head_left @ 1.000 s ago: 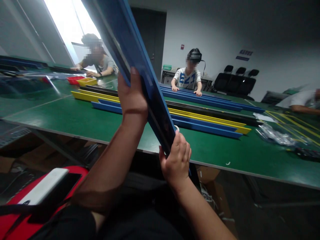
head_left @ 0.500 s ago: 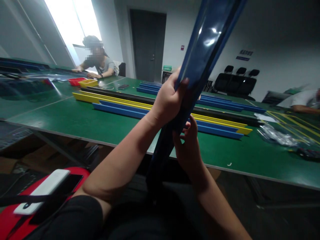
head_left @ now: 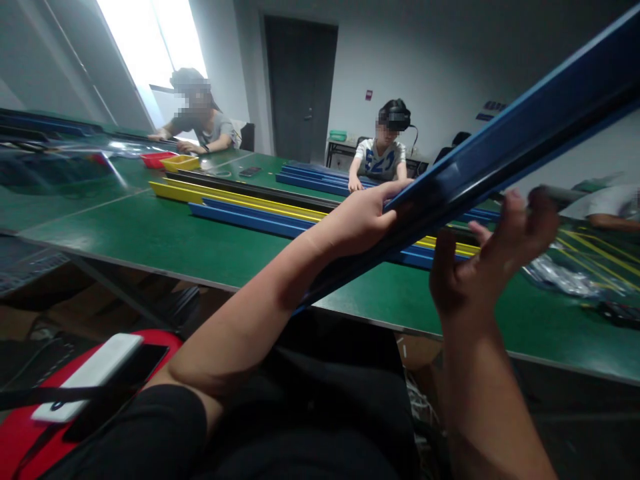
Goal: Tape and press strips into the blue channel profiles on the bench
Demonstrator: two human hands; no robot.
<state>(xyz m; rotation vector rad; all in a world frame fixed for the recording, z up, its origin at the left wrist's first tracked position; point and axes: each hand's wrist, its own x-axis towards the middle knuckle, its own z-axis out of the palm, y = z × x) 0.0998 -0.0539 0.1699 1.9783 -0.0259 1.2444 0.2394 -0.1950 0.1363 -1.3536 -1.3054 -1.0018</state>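
Note:
A long blue channel strip [head_left: 480, 153] slants across the view, from low by my lap up to the top right corner. My left hand [head_left: 367, 217] is wrapped round it near the middle, thumb on the near side. Below the strip's right part is my right hand [head_left: 493, 257], its fingers spread and apart from the strip, as far as I can see. Behind them on the table lie a yellow channel strip [head_left: 200, 195], a shorter blue strip [head_left: 240, 217] and a black strip [head_left: 250, 187], side by side.
The green table [head_left: 115, 237] holds a red tray [head_left: 157, 160], a yellow tray [head_left: 181, 163], a phone [head_left: 249, 171] and clear plastic wrap [head_left: 565, 273]. Several people sit around it, one person [head_left: 383, 150] straight across. A red stool [head_left: 30, 437] with a white power bank [head_left: 90, 377] stands at my left.
The blue channel strip has swung from steep to a shallower slant, its upper end to the right. My right hand has let go and moved right. The person across has come into sight.

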